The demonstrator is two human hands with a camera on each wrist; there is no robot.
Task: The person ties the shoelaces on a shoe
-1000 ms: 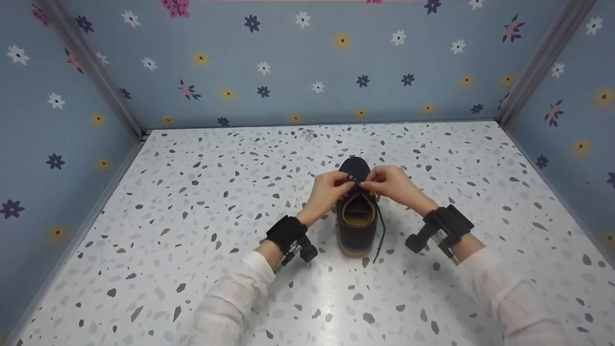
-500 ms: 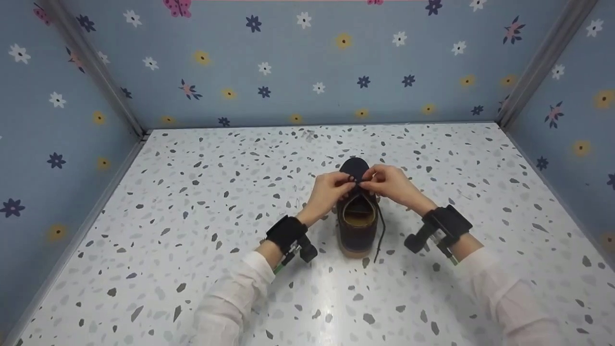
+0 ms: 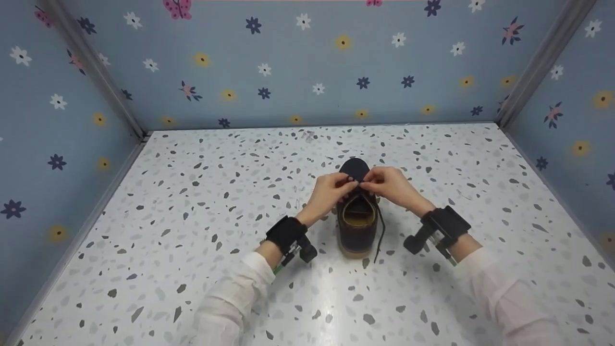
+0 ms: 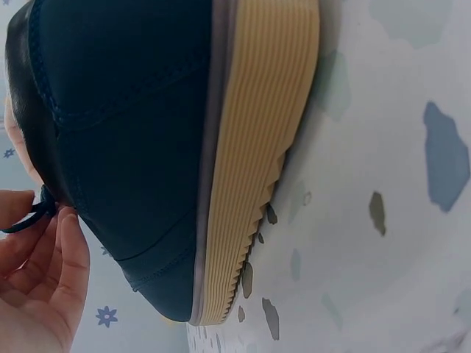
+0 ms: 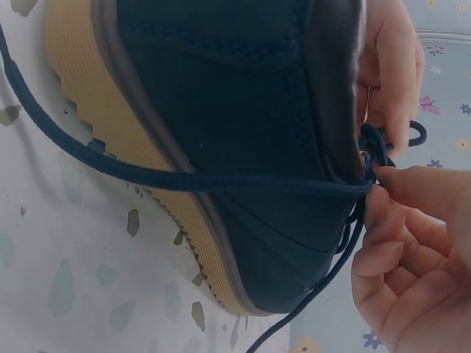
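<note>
A dark lace-up shoe (image 3: 357,238) with a ribbed tan sole (image 4: 254,132) stands on the floor, toe pointing away. Over its lacing, the left hand (image 3: 326,194) pinches a dark blue shoelace (image 4: 29,218) between thumb and fingers. Opposite it, the right hand (image 3: 395,188) pinches the lace right at the crossing, thumb and index finger together. In the right wrist view, a small lace loop (image 5: 419,134) sticks out by the left hand's fingertips. One long lace end (image 5: 184,182) runs back along the shoe's side; another hangs forward past the toe.
The shoe rests on a white speckled surface (image 3: 192,230). A blue flower-patterned panel (image 3: 288,62) stands behind it, with similar panels at left and right. Black camera straps (image 3: 287,231) sit on both wrists, and the loose lace lies right of the heel.
Both hands stay at the lacing with only small finger movements. The right hand's index finger moved in over the shoe, then eased back slightly. The shoe stays in place.
</note>
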